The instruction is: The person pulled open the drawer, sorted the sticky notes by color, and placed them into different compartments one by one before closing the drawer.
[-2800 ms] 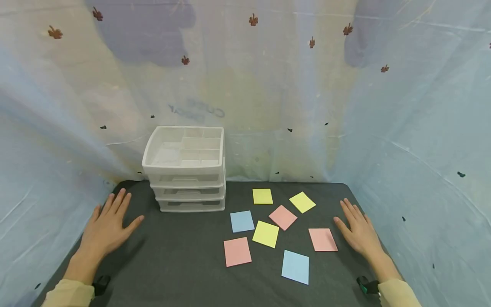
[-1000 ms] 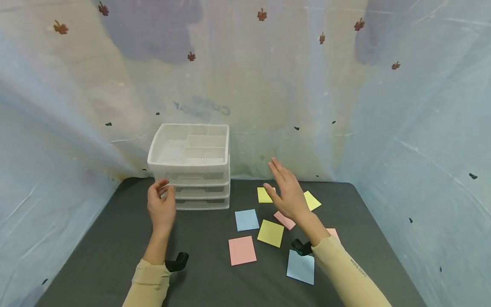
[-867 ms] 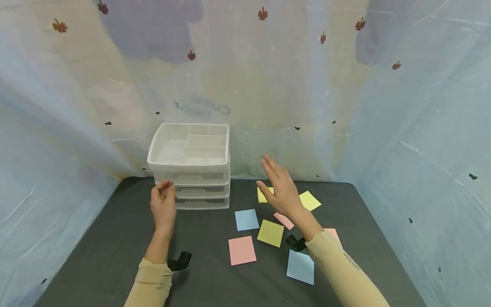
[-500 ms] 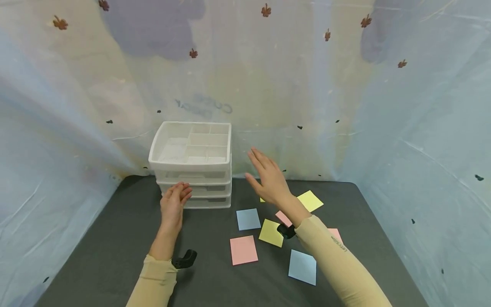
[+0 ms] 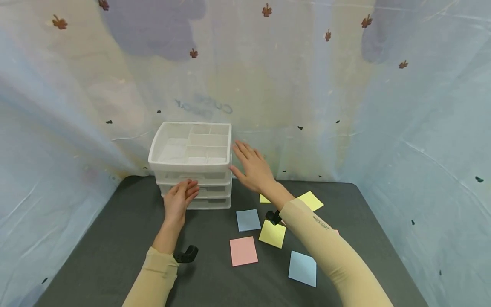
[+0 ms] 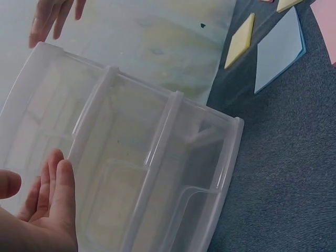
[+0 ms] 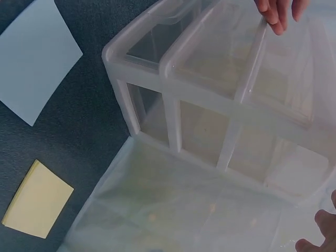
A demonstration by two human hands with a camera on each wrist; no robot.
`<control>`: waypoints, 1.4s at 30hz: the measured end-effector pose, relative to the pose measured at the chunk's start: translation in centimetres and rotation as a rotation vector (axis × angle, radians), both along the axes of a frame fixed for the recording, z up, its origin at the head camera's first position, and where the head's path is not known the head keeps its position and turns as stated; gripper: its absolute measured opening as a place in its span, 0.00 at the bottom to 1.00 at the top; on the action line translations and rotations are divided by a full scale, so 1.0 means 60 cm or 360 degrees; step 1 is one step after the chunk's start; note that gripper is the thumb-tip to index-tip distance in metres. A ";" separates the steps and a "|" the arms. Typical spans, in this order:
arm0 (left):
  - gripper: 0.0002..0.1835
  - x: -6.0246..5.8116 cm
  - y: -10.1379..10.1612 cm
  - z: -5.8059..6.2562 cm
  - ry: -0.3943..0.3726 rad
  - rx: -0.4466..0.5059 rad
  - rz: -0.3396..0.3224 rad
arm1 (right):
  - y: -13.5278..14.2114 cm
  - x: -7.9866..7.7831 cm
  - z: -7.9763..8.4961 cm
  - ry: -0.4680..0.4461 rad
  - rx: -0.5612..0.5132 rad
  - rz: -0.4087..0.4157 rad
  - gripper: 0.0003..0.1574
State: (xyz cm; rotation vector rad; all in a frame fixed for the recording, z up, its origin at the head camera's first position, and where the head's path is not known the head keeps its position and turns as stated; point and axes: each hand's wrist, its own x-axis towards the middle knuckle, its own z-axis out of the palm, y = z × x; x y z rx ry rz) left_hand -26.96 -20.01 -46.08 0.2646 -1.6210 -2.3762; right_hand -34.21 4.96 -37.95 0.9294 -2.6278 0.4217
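A white plastic drawer unit (image 5: 168, 163) with clear drawers and a divided top tray stands at the back left of the table. My left hand (image 5: 177, 204) is in front of its upper drawers, fingers loosely extended and thumb apart, as the left wrist view shows. Nothing is in its grasp. My right hand (image 5: 254, 168) reaches to the unit's upper right side, fingers spread and fingertips right by the tray rim. In the right wrist view, fingers of the right hand (image 7: 321, 231) show beside the unit's side wall, also with nothing held.
Square sticky note pads lie on the dark tabletop (image 5: 207, 281): pink (image 5: 244, 251), blue (image 5: 248, 220), yellow (image 5: 272, 234), another blue (image 5: 302, 268) and another yellow (image 5: 311, 201). My right forearm partly covers others. A patterned curtain (image 5: 291, 94) hangs close behind and at the sides.
From resting wide apart at the table's sides, both hands have come inward to the drawer unit. The right hand has lately moved left to the unit's side; the left has shifted slightly right.
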 end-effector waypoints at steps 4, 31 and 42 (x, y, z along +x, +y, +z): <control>0.24 -0.005 -0.002 0.002 -0.0011 -0.0037 -0.0024 | -0.012 -0.008 0.005 -0.0014 0.0060 -0.0036 0.46; 0.27 -0.016 -0.009 0.005 -0.0079 -0.0093 -0.0052 | -0.051 -0.013 0.021 -0.0125 0.0215 -0.0108 0.48; 0.28 -0.012 -0.006 0.004 -0.0078 -0.0073 -0.0053 | -0.051 -0.011 0.021 -0.0124 0.0233 -0.0117 0.48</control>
